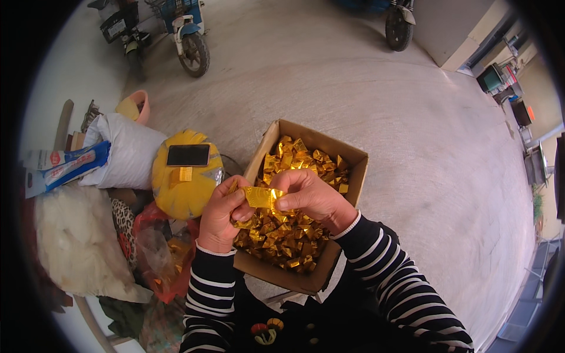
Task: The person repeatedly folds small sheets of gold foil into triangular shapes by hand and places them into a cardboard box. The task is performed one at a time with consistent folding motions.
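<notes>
My left hand (223,212) and my right hand (309,198) hold a strip of shiny gold foil paper (263,197) between them, one end in each hand's fingers. More gold foil shows at the left fingers, partly hidden by them. Below both hands stands an open cardboard box (362,176), filled with many small folded gold foil pieces (282,242). Left of the box, a round yellow cushion-like object (167,194) patched with tape bears a dark smartphone (188,155) and a stack of gold foil paper (181,174).
A red plastic bag (185,260) holding gold paper lies left of my left arm. Beyond it are a white woven sack (128,150), a blue-and-white package (73,167) and a pink basin (143,108). Electric scooters (192,44) stand on the concrete floor (419,114) farther off.
</notes>
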Demonstrator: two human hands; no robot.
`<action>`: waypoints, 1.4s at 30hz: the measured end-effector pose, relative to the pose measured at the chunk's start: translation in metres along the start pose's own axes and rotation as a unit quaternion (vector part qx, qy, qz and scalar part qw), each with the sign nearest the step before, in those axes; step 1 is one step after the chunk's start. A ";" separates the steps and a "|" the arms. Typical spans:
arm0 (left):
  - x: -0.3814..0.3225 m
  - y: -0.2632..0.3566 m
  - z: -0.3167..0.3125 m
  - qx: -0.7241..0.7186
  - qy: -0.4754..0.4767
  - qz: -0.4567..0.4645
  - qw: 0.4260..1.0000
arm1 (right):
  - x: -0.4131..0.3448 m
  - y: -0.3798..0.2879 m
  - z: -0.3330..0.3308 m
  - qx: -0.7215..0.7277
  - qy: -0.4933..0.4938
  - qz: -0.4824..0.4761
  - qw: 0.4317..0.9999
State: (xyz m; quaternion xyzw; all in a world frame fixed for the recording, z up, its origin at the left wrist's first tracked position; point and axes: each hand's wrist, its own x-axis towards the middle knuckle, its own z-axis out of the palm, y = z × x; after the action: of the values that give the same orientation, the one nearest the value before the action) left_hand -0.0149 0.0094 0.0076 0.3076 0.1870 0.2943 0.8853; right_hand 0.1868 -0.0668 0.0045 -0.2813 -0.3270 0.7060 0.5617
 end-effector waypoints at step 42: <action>0.015 -0.008 -0.013 -0.134 0.241 -0.009 0.961 | 0.004 0.002 0.019 -0.658 0.050 -0.361 0.659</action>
State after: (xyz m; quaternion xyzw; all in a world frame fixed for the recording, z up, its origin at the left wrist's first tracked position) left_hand -0.0069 0.0197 -0.0101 0.1047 0.3563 0.3737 0.8500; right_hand 0.1697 -0.0658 0.0146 -0.4725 -0.7535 0.0330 0.4560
